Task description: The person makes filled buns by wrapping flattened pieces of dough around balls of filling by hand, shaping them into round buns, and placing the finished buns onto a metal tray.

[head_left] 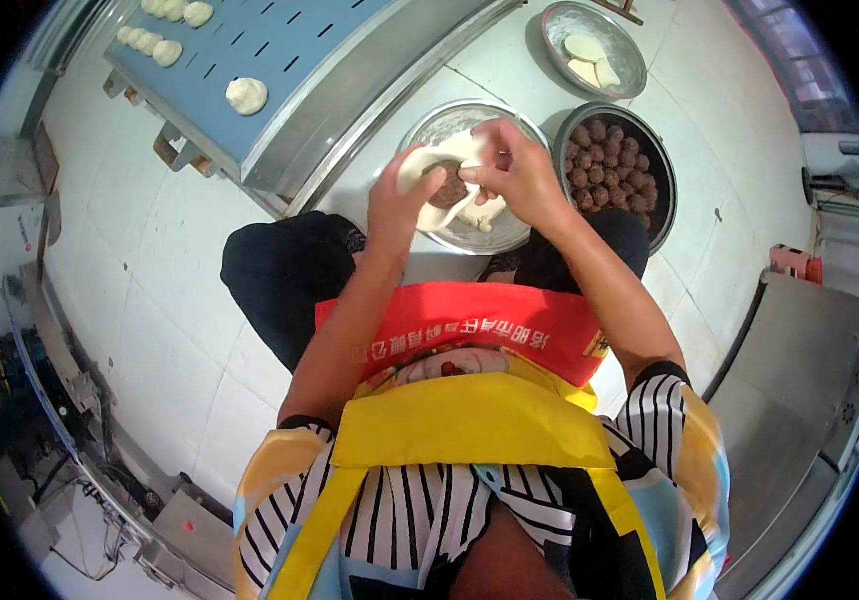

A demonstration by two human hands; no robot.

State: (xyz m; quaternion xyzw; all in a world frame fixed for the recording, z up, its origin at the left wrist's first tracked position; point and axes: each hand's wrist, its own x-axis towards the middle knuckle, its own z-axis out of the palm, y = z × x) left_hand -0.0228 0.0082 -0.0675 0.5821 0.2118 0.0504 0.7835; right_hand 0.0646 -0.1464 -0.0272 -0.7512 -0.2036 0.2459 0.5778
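Observation:
Held over a metal basin (417,135) is a round dough wrapper (457,150) with a brown ball of filling (446,190) in its middle. My left hand (395,205) grips the wrapper's left side, its thumb resting against the filling. On the right side, my right hand (521,178) pinches the edge of the dough between thumb and fingers. The wrapper is still open at the top, so the filling shows. More pale dough (484,212) lies in the basin beneath my hands, partly hidden by them.
At the upper left, a blue slotted tray (294,75) in a metal frame carries several shaped buns (246,96). To the right stands a dark basin (663,215) of brown filling balls (609,165). Behind it, a metal bowl (554,25) holds flat dough pieces (583,47).

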